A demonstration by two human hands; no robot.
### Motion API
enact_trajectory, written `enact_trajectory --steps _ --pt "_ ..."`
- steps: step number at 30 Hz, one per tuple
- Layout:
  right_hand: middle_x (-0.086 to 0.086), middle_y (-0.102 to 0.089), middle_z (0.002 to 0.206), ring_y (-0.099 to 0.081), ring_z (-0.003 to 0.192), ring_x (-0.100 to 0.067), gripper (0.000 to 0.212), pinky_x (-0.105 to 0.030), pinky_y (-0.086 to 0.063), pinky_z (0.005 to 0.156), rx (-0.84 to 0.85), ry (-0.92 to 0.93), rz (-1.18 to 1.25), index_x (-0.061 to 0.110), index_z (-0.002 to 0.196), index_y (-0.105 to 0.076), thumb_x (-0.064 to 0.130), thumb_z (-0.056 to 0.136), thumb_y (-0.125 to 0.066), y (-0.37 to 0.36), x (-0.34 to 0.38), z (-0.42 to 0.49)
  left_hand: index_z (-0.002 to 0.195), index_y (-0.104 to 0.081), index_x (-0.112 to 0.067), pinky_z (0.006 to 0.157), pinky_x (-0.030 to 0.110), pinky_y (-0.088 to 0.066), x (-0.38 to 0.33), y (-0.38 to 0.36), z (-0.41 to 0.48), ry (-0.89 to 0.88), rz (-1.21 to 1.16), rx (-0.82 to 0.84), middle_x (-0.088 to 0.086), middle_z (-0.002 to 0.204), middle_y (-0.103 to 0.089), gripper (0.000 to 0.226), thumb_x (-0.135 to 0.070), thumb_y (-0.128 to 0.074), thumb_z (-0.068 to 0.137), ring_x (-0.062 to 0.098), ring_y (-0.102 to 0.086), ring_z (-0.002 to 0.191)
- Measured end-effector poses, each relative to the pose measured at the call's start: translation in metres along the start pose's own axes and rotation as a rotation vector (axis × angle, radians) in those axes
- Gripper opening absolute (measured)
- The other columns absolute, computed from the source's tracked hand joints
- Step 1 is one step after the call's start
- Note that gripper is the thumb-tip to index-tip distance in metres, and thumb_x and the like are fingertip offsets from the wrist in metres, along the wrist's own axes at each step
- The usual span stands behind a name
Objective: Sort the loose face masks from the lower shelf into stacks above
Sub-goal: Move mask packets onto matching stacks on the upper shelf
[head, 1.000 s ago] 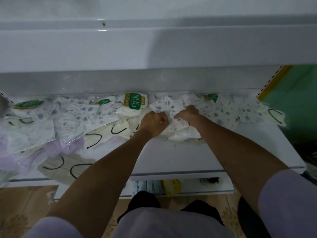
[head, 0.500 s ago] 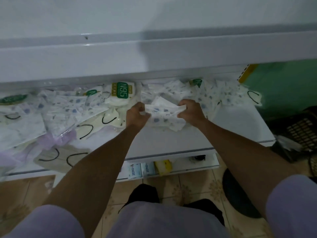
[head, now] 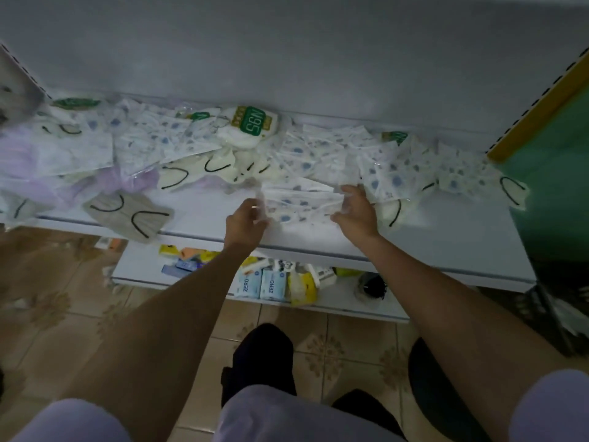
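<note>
A small bundle of white wrapped masks with blue spots (head: 301, 202) hangs just above the white shelf (head: 204, 215). My left hand (head: 245, 223) grips its left end and my right hand (head: 355, 212) grips its right end. Behind it, loose masks lie strewn along the shelf: blue-spotted packs (head: 392, 173), cream masks with black ear loops (head: 204, 172), lilac ones (head: 28, 161), a grey-beige one (head: 130, 215) hanging over the front edge, and a white pack marked N95 (head: 251, 126).
The shelf's grey back wall (head: 287, 59) rises behind the masks. A lower shelf (head: 338, 298) holds boxes marked ZERO (head: 261, 287) and small packets. A yellow upright and green panel (head: 548, 186) close the right side. Tiled floor lies below.
Both hands gathered spotted masks from the pile, lifted them and drew them toward me over the shelf front. The view has tilted down, so the upper shelf is out of sight.
</note>
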State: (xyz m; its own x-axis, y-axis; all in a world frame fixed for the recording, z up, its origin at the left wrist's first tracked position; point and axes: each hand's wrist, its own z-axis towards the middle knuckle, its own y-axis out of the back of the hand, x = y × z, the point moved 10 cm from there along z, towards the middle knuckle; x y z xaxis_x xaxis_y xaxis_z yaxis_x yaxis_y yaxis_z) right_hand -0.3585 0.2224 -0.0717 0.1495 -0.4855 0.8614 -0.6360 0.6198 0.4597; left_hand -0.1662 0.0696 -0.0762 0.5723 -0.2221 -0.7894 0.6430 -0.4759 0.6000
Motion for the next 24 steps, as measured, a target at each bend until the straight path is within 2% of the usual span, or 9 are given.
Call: enact_trajectory --steps 4,6,8,10,13,16,18,21,24 --pt "-0.012 -0.055 0.129 -0.050 0.121 -0.025 0.040 -0.017 -0.038 0.089 -0.048 0.022 -0.068 0.003 0.123 -0.057 -0.003 0.084 -0.060 -0.007 -0.007 -0.006 0.096 -0.048 -0.007 0.060 0.026 -0.030 0.009 -0.005 -0.017 -0.036 0.043 -0.069 0.017 0.083 -0.057 0.006 -0.006 -0.048 0.091 0.026 -0.050 0.076" --pt "-0.013 -0.054 0.129 -0.050 0.120 -0.026 0.035 -0.022 -0.039 0.091 -0.060 0.031 -0.108 0.003 0.121 -0.057 -0.001 0.086 -0.056 -0.008 -0.003 -0.010 0.115 -0.047 -0.008 0.067 0.026 -0.034 0.006 -0.011 -0.022 -0.027 0.053 -0.036 0.017 0.094 -0.056 0.023 -0.007 -0.048 0.092 0.030 -0.052 0.085" --pt "-0.015 -0.050 0.130 -0.049 0.119 -0.028 0.040 -0.019 -0.039 0.081 -0.048 0.018 -0.085 0.003 0.126 -0.050 -0.007 0.088 -0.045 -0.008 0.000 -0.007 0.133 -0.037 -0.005 0.083 0.035 -0.040 0.001 -0.016 -0.018 -0.040 0.113 -0.011 0.023 0.112 -0.057 0.041 -0.011 -0.048 0.094 0.038 -0.053 0.103" --pt "-0.017 -0.047 0.130 -0.047 0.118 -0.030 0.044 -0.016 -0.034 0.077 -0.046 0.007 -0.109 0.003 0.132 -0.042 -0.008 0.090 -0.037 -0.011 0.001 -0.006 0.132 -0.037 -0.003 0.090 0.044 -0.041 -0.001 -0.023 -0.015 -0.026 0.241 0.023 0.026 0.116 -0.056 0.038 -0.014 -0.043 0.096 0.042 -0.051 0.109" --pt "-0.020 -0.052 0.112 -0.052 0.103 -0.032 0.035 -0.026 -0.035 0.076 -0.057 0.015 -0.195 0.000 0.130 -0.038 -0.001 0.095 -0.033 -0.016 0.014 -0.021 0.112 -0.047 -0.001 0.080 0.043 -0.044 0.007 -0.006 -0.026 0.064 0.209 -0.008 0.027 0.104 -0.060 0.024 -0.019 -0.038 0.099 0.043 -0.055 0.098" --pt "-0.021 -0.052 0.121 -0.053 0.109 -0.032 0.045 -0.031 -0.042 0.084 -0.002 0.105 -0.177 0.009 0.140 -0.031 0.001 0.096 -0.039 -0.023 0.067 -0.041 0.103 -0.057 -0.004 0.073 0.037 -0.045 0.011 0.054 -0.055 0.151 0.062 -0.173 0.021 0.093 -0.065 0.022 -0.023 -0.049 0.095 0.037 -0.060 0.091" --pt "-0.020 -0.050 0.130 -0.051 0.118 -0.032 0.054 -0.030 -0.041 0.092 0.067 0.266 -0.150 0.016 0.144 -0.029 -0.001 0.095 -0.042 -0.036 0.129 -0.056 0.098 -0.061 -0.007 0.073 0.037 -0.047 0.008 0.110 -0.075 0.168 0.034 -0.316 0.016 0.087 -0.067 0.021 -0.025 -0.056 0.091 0.033 -0.062 0.087" --pt "-0.014 -0.052 0.131 -0.050 0.119 -0.028 0.048 -0.025 -0.038 0.092 0.180 0.552 -0.138 0.018 0.138 -0.044 -0.001 0.094 -0.041 -0.074 0.224 -0.096 0.098 -0.058 -0.004 0.070 0.035 -0.046 -0.002 0.201 -0.116 0.125 0.012 -0.578 0.012 0.084 -0.066 0.019 -0.021 -0.057 0.091 0.032 -0.062 0.083" --pt "-0.008 -0.049 0.138 -0.047 0.125 -0.023 0.043 -0.026 -0.037 0.098 0.303 0.700 -0.140 0.017 0.135 -0.049 0.003 0.095 -0.040 -0.120 0.285 -0.148 0.108 -0.051 -0.004 0.064 0.027 -0.035 -0.002 0.281 -0.183 0.152 -0.014 -0.801 0.002 0.083 -0.057 0.021 -0.018 -0.054 0.093 0.024 -0.057 0.082"
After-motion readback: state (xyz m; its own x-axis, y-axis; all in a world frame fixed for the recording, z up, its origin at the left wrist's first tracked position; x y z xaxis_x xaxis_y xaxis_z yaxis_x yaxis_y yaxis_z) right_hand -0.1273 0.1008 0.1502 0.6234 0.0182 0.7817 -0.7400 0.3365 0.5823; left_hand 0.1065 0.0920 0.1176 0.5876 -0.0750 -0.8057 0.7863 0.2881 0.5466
